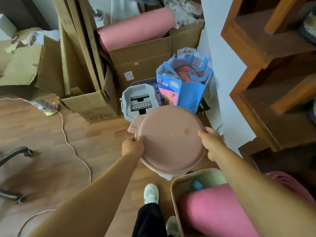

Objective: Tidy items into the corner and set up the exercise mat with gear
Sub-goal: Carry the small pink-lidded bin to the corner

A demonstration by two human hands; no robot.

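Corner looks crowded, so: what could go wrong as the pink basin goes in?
1. The pink basin, held at its rim by the left hand and right hand, may bump the grey mop bucket or tip the blue bag just ahead.
2. It hides the floor under it, so setting down is partly blind.
3. The beige bin by the white shoe could trip a step.

A bag (186,86) stands right of the mop bucket (136,103).
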